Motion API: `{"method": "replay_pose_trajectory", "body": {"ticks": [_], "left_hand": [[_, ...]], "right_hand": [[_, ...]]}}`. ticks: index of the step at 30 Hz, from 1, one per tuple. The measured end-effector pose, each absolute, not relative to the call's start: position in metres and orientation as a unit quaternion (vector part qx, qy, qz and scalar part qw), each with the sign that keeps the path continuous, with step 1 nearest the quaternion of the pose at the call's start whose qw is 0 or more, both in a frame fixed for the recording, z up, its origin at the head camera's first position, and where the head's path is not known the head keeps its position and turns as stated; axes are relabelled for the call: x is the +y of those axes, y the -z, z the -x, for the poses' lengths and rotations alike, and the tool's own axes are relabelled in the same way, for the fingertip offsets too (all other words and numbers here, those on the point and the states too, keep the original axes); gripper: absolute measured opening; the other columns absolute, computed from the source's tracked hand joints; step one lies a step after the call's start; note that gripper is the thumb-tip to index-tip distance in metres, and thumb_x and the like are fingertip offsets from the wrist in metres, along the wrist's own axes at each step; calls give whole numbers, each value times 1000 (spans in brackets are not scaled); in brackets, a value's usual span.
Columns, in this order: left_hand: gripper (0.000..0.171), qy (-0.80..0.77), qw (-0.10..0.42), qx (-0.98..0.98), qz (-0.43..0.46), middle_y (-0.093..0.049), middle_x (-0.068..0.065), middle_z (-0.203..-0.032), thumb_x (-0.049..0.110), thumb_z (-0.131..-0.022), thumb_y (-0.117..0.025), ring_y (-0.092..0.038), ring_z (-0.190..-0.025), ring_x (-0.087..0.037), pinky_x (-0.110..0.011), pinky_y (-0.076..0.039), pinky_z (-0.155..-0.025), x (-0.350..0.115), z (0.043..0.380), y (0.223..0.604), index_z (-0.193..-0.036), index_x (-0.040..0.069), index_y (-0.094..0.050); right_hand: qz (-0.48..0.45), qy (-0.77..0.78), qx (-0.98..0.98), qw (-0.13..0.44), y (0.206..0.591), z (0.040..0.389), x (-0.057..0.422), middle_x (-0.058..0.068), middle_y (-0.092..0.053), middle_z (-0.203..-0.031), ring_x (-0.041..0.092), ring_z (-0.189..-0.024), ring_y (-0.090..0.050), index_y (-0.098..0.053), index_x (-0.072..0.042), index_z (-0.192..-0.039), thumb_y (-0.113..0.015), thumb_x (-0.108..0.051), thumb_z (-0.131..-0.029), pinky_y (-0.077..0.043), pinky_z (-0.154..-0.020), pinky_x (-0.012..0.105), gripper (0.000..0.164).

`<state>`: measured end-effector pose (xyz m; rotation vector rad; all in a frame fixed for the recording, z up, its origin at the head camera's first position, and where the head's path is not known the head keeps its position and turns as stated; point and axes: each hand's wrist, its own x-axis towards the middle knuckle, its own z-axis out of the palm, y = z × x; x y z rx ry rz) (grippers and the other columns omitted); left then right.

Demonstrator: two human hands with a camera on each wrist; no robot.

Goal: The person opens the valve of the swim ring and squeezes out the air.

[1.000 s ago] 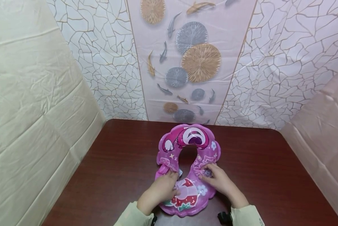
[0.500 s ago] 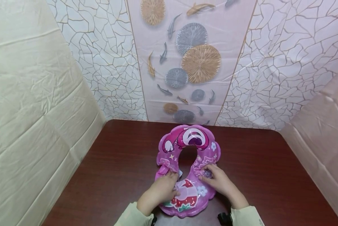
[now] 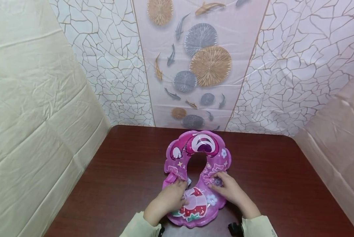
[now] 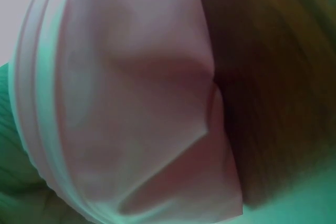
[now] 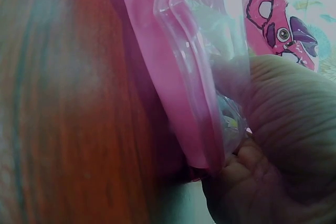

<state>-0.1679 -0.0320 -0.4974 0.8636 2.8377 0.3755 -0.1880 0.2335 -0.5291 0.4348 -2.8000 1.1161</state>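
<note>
A purple-pink inflatable swim ring (image 3: 218, 158) with a cartoon bear and a strawberry print lies on the brown table (image 3: 120, 184), pinched narrow at its middle. My left hand (image 3: 170, 197) grips its left side, fingers reaching to the central hole and thumb on the print. On the right side, my right hand (image 3: 228, 188) pinches the ring around a clear round spot, thumb and fingers curled. The right wrist view shows that hand's bent fingers (image 5: 247, 163) at the ring's seam. The left wrist view holds only the pink plastic, and the left hand is out of it.
A small white tag (image 3: 189, 181) shows at the hole's edge. Pale cloth walls (image 3: 46, 115) rise on the left and right, and a patterned curtain (image 3: 194, 65) hangs behind the table's far edge. Black straps (image 3: 234, 228) sit at the wrists.
</note>
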Motion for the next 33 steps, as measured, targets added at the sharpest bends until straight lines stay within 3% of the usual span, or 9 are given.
{"method": "replay_pose_trajectory", "body": {"ticks": [7,33], "left_hand": [[69,-124,79,948,-282,-52,-14,-148,40,-89,-76,-48,-138,-30,-43,-42,-110,-32,167,497,-142,3,-53],[68,-114,61,948,-291,-54,-15,-146,39,-88,-77,-49,-137,-29,-42,-43,-110,-32,167,499,-140,2,-54]], "right_hand": [[-155,-363,-916,67,530,187,232,1,-66,-101,23,-97,-63,-67,-12,-100,-83,-22,-83,-53,-88,45,25],[-147,-364,-918,50,528,188,232,2,-65,-104,24,-100,-63,-67,-12,-102,-82,-24,-85,-52,-91,47,25]]}}
